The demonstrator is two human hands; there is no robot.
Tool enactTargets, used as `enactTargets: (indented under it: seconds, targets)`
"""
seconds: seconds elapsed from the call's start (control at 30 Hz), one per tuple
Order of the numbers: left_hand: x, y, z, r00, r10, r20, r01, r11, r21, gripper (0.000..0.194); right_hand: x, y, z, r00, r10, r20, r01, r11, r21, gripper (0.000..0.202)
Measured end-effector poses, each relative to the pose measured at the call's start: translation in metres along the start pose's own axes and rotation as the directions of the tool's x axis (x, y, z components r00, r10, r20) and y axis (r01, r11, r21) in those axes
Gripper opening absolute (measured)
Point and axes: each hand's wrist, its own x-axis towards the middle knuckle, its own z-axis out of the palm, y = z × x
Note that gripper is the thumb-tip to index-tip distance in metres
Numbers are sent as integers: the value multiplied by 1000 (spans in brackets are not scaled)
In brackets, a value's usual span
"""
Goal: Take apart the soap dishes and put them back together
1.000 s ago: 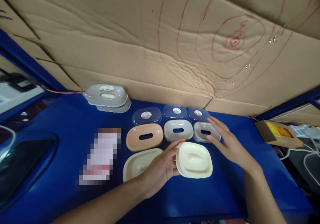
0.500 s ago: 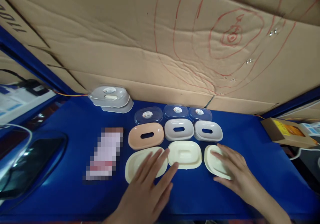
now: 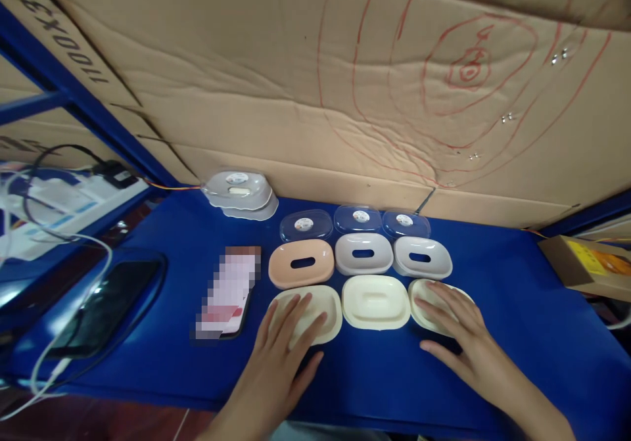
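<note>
Left hand (image 3: 282, 349) and right hand (image 3: 463, 334) palm-down, fingers (image 3: 313, 330) spread, thumbs (image 3: 444, 355) apart, fingertip pressure, if any, unclear.

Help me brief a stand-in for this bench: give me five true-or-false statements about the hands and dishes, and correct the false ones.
1. Three clear lids lie behind the three slotted dishes. True.
2. All three slotted dishes are peach. False: only the left one is; the other two are pale grey.
3. The left hand is over the left cream tray. True.
4. The right hand is over a clear lid. False: it is over the right cream tray.
5. The middle cream tray has no hand over it. True.
</note>
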Motion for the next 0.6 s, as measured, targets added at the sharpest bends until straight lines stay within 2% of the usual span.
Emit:
enactTargets:
  seconds: [0.07, 0.13, 0.23, 0.33, 0.47, 0.6]
  targets:
    - [-4, -3, 0, 997, -66, -45, 65, 998, -19, 68, 7, -21, 2, 999, -39, -9, 39, 999, 34, 61]
    - [-7, -4, 1, 987, -150, -55, 148, 988, -36, 75, 20, -43, 4, 991, -132, 18, 130, 990, 57, 56]
    - [-13, -3, 2, 967, -253, 11, 253, 963, -95, 80, 47, -72, 7, 959, -277, 55, 273, 960, 68, 48]
    - [-21, 0, 2, 962, -263, 71, 271, 947, -172, 72, 80, -94, 12, 923, -378, 68, 374, 926, 55, 42]
    - [-31, 0, 2, 952, -305, 33, 300, 904, -305, 54, 129, -112, 23, 913, -401, 75, 399, 916, 40, 44]
    - [-36, 1, -2, 914, -401, 61, 379, 791, -481, 52, 179, -115, 39, 917, -375, 137, 369, 927, 69, 67]
